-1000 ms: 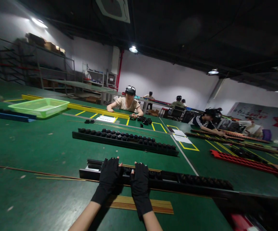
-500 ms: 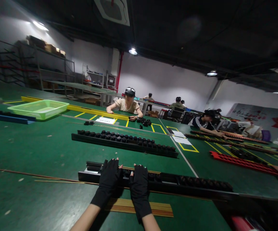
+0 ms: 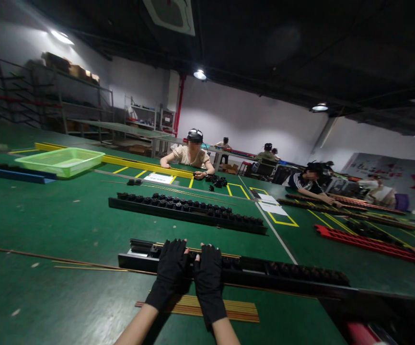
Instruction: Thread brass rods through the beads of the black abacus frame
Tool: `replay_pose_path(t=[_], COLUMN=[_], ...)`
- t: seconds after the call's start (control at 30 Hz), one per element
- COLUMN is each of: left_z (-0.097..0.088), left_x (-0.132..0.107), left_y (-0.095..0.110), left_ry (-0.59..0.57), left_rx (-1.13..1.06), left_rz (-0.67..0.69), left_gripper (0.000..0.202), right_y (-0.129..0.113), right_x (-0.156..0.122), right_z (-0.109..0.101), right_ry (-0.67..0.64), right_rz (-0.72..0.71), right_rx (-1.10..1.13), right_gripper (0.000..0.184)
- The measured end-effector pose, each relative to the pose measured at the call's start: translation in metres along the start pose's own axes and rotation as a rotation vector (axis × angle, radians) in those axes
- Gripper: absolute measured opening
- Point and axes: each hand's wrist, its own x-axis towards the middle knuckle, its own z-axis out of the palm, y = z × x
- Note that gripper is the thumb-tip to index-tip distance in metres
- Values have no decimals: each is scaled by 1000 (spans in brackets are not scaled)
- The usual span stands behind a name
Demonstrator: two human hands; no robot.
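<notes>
A person's left hand (image 3: 171,268) and right hand (image 3: 208,275), both in black gloves, are resting on a long black plastic rail (image 3: 265,273) on the green-topped table (image 3: 67,230).

The hands are lying side by side, fingers stretched flat across the rail, unclenched and grasping nothing. What seem to be small round black knobs (image 3: 308,272) are sitting along it, and a flat bundle of thin orange rods (image 3: 241,309) is lying just beneath the wrists.

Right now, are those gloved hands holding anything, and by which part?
Left hand and right hand lie on the black rail near its left end; whether they grip it cannot be told.
</notes>
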Motion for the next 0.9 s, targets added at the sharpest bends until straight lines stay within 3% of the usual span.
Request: replay_pose_path(t=[0.27, 0.53, 0.9], left_z=[2, 14, 7], left_x=[1, 2, -2], left_y=[-1, 18, 25], left_ry=[-42, 68, -9], left_rx=[-6, 21, -41], left_rz=[-28, 0, 37], left_gripper=[27, 44, 34], right_y=[-2, 1, 0], right_x=[1, -1, 0], right_z=[0, 3, -1], right_ry=[-20, -25, -65], right_rz=[12, -1, 34], right_rx=[14, 51, 80], right_gripper=[35, 36, 37])
